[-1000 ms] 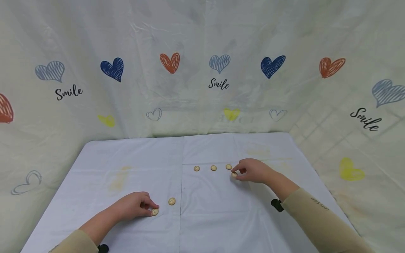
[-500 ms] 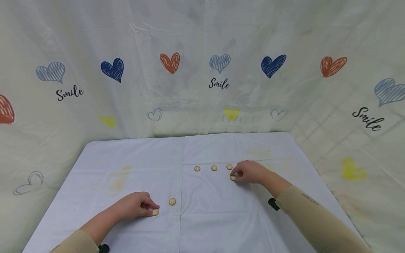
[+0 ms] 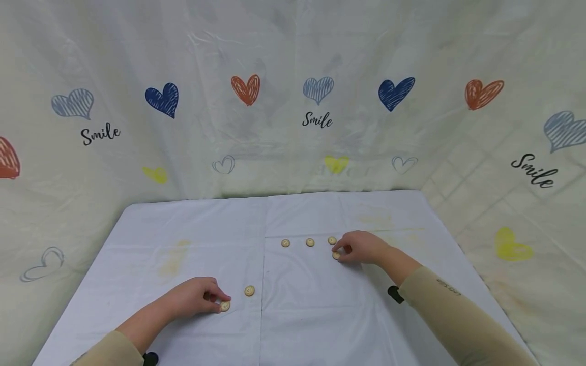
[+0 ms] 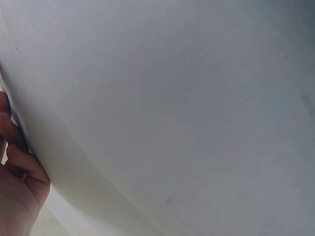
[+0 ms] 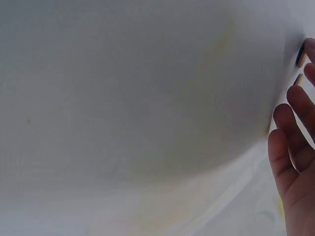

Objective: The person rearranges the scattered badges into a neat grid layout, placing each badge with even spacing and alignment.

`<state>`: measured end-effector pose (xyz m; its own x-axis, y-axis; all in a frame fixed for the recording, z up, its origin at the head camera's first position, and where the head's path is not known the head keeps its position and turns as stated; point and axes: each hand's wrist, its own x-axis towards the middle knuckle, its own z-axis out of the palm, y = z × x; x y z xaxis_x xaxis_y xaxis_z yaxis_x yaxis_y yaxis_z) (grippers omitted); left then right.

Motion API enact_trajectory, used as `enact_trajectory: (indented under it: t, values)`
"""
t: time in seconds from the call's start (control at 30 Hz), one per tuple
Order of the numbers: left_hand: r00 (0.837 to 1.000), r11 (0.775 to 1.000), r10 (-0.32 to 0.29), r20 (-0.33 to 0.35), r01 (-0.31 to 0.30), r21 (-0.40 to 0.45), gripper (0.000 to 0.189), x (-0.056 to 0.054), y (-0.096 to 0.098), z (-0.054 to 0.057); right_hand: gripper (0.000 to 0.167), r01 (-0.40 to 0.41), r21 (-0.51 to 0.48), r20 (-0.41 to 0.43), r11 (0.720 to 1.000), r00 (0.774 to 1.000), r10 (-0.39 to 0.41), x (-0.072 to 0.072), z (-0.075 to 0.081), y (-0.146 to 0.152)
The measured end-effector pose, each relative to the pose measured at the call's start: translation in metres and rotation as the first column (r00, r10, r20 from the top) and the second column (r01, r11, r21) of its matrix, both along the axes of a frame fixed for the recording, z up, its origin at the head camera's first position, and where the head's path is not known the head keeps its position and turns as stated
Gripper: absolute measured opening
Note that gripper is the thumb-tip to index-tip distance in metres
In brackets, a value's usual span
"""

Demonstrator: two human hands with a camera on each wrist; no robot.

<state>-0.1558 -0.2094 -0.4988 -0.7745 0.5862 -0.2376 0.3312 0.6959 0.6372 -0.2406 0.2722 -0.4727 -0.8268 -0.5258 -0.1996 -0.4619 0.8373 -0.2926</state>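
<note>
My left hand [image 3: 194, 297] pinches a round wooden button [image 3: 225, 306] by its edge, close to the white cloth. Just beyond it, up and to the right, lies another button [image 3: 249, 291], apart from the fingers. On the right, my right hand [image 3: 363, 247] holds a button [image 3: 336, 255] between thumb and fingertip, low over the cloth. Right behind that one, near the fingertips, is a button [image 3: 331, 240] at the end of a short row with a middle button [image 3: 310, 242] and a left button [image 3: 286, 243]. Both wrist views show only fingers at the frame's edge, with the left hand's grip hidden.
A white cloth [image 3: 206, 229] with faint yellow stains and a centre crease covers the table. Behind and beside the table hangs a pale curtain [image 3: 274, 132] printed with hearts and "Smile". Black wrist straps [image 3: 396, 294] show below the sleeves.
My right hand has shifted slightly left and towards me with its button, away from the row's end button, then stayed nearly still. The left hand and its button have kept their place.
</note>
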Motion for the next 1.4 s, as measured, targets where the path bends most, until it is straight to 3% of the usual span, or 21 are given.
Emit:
enact_trajectory:
  t: [0.27, 0.73, 1.13, 1.4]
  values:
    - [1.0, 1.0, 0.009, 0.006, -0.009, 0.007, 0.022, 0.0, -0.001, 0.002, 0.031, 0.019, -0.081, 0.015, 0.996, 1.0, -0.018, 0.0, 0.007, -0.001]
    - [0.999, 1.0, 0.022, 0.037, -0.021, -0.009, 0.021, -0.001, -0.002, -0.001, 0.032, 0.029, -0.106, 0.021, 0.994, 0.999, -0.027, 0.005, 0.012, -0.005]
    - [0.999, 1.0, 0.013, 0.029, -0.013, 0.005, 0.021, 0.0, 0.001, -0.001, 0.03, -0.02, -0.142, -0.003, 0.99, 1.0, 0.02, 0.009, 0.015, -0.011]
    - [1.0, 1.0, 0.009, 0.028, -0.009, 0.011, 0.021, -0.001, 0.002, -0.002, 0.03, -0.052, -0.142, 0.008, 0.988, 0.999, 0.054, 0.008, 0.013, -0.033]
